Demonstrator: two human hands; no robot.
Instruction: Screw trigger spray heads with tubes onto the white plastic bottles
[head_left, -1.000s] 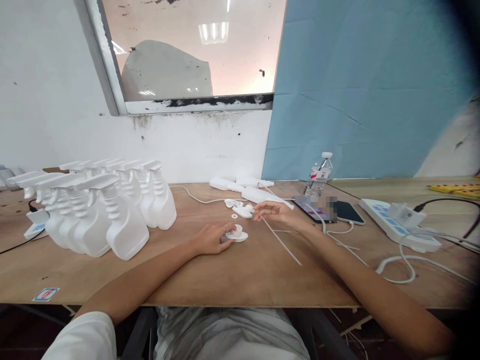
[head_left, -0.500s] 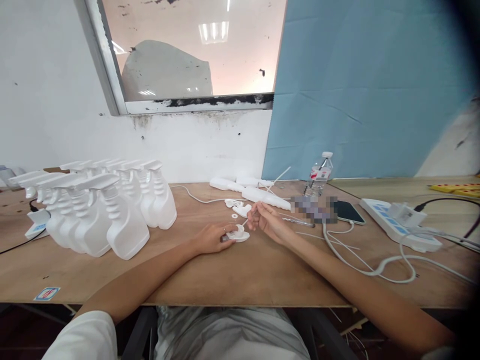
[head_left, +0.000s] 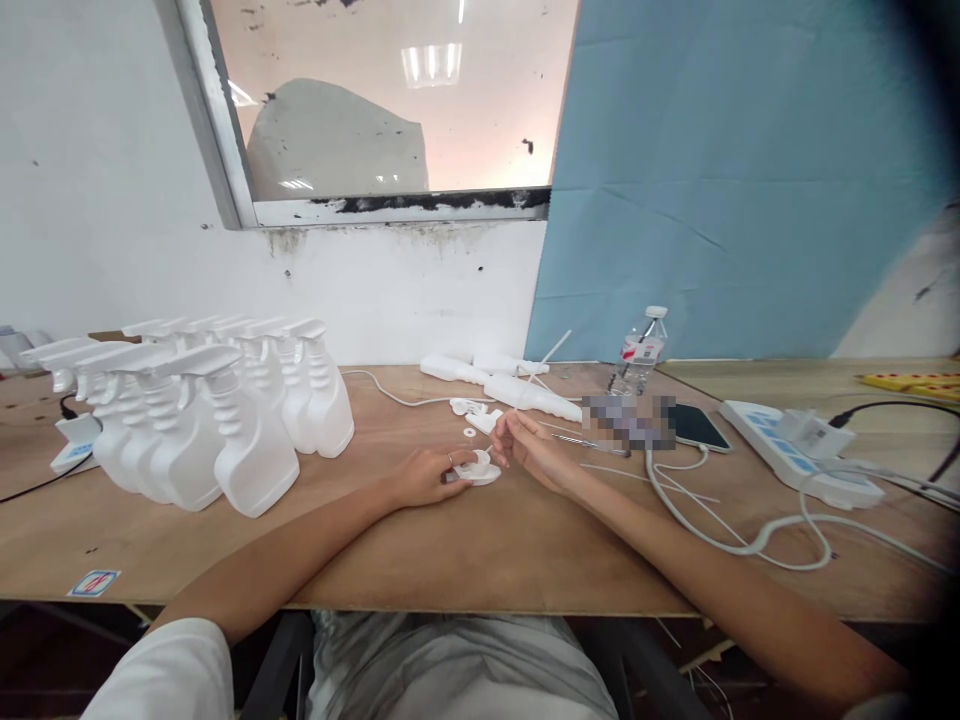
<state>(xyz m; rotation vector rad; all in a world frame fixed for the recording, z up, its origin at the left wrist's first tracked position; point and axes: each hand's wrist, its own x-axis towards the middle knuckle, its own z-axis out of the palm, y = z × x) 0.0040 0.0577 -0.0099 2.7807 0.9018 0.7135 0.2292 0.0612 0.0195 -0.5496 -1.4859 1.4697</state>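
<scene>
My left hand rests on the table with its fingers closed on a small white plastic part, which looks like a sprayer piece with a round collar. Just to the right, the fingers of my right hand pinch a thin, pale stick-like piece, mostly hidden by them. Its lower end points down at the collar; whether it touches is too small to tell. A small white ring and loose white sprayer parts lie beyond my hands.
White spray bottles stand in rows at left. More white bottles lie on their sides near the wall. To the right are tweezers, a water bottle, a phone, a power strip and trailing white cables.
My right hand has shifted slightly left and down, nearer the white part, its grip still pinched. My left hand stays in place. The view has moved slightly.
</scene>
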